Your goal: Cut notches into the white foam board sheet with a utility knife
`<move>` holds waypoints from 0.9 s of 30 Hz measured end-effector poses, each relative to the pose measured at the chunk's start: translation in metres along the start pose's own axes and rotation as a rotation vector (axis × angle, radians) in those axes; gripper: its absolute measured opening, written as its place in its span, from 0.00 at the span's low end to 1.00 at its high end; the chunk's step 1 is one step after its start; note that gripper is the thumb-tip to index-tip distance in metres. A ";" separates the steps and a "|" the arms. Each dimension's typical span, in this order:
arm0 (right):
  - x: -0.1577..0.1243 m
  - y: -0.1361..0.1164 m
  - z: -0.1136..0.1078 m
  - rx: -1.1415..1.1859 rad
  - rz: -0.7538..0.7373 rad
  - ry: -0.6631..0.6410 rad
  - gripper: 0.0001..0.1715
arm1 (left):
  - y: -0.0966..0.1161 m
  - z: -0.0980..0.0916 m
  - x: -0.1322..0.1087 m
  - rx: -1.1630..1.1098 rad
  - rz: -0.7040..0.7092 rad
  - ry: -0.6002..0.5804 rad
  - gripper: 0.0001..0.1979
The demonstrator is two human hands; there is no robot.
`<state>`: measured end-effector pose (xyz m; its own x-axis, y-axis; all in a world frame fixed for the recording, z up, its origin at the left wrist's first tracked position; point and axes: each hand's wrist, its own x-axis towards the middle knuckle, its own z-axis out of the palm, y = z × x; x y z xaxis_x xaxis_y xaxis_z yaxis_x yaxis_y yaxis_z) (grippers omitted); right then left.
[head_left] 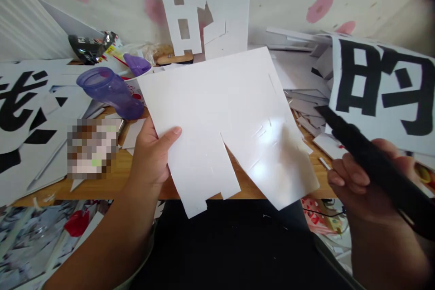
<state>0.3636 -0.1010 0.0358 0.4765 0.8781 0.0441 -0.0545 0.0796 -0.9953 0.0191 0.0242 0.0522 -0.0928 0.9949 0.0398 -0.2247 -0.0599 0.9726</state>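
My left hand (152,154) grips the left edge of a large white foam board sheet (227,118), thumb on top. The sheet is tilted over the wooden table (142,181) and has notches and thin slits cut along its lower edge. My right hand (360,176) is closed around a long black tool (370,158), perhaps a marker or a cutter. The tool's tip points up and left, close to the sheet's right edge without touching it.
A purple plastic cup (110,90) lies on its side at the left. White sheets with large black characters lie at the left (23,113) and right (384,81). A cut white board (204,9) leans on the wall behind. White offcuts (306,104) are piled at the right.
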 end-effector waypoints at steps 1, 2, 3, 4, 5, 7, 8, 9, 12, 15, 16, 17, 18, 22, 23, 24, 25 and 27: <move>0.001 0.001 0.005 -0.015 0.008 0.020 0.23 | 0.002 0.002 -0.001 0.000 0.009 -0.007 0.24; 0.001 0.000 0.009 -0.019 0.002 0.039 0.22 | 0.004 0.003 -0.003 -0.001 0.016 -0.014 0.24; 0.001 -0.001 0.012 -0.022 -0.014 0.056 0.21 | 0.005 0.004 -0.003 -0.002 0.021 -0.019 0.24; 0.001 -0.002 0.014 -0.031 -0.037 0.078 0.19 | 0.006 0.004 -0.004 -0.003 0.025 -0.021 0.24; 0.001 -0.004 0.015 -0.043 -0.064 0.104 0.18 | 0.006 0.005 -0.004 -0.003 0.024 -0.023 0.25; 0.001 -0.006 0.014 -0.055 -0.117 0.148 0.19 | 0.003 0.005 -0.002 -0.002 0.003 -0.019 0.24; 0.003 -0.007 0.013 -0.048 -0.142 0.153 0.20 | 0.000 0.005 0.000 -0.001 -0.018 -0.016 0.24; 0.004 -0.008 0.012 -0.032 -0.164 0.143 0.20 | -0.003 0.005 0.002 0.000 -0.047 -0.012 0.23; 0.010 -0.008 0.015 0.071 -0.170 0.081 0.22 | -0.012 0.008 0.010 0.008 -0.156 -0.032 0.23; 0.018 -0.007 0.026 0.193 -0.136 0.138 0.14 | -0.020 0.015 0.021 0.028 -0.204 -0.087 0.25; 0.021 -0.006 0.030 0.224 -0.123 0.187 0.11 | -0.022 0.017 0.025 0.036 -0.214 -0.106 0.26; 0.024 -0.006 0.034 0.255 -0.103 0.233 0.09 | -0.024 0.019 0.029 0.044 -0.226 -0.126 0.27; 0.027 -0.005 0.037 0.295 -0.084 0.273 0.09 | -0.026 0.020 0.034 0.056 -0.246 -0.151 0.28; 0.037 -0.004 0.047 0.463 -0.040 0.211 0.13 | -0.030 0.008 0.056 0.214 -0.275 -0.218 0.30; 0.039 -0.004 0.049 0.468 -0.037 0.151 0.14 | -0.029 0.002 0.061 0.315 -0.226 -0.182 0.30; 0.040 -0.004 0.052 0.462 -0.031 0.086 0.14 | -0.028 -0.004 0.066 0.430 -0.158 -0.124 0.32; 0.042 -0.004 0.055 0.453 -0.026 0.031 0.14 | -0.026 -0.009 0.070 0.561 -0.066 -0.058 0.33; 0.047 -0.006 0.063 0.439 -0.027 -0.033 0.14 | -0.021 -0.013 0.074 0.726 0.102 -0.014 0.31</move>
<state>0.3305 -0.0307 0.0494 0.4550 0.8869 0.0795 -0.4134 0.2895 -0.8633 0.0040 0.0980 0.0317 -0.0656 0.9885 0.1362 0.4843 -0.0878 0.8705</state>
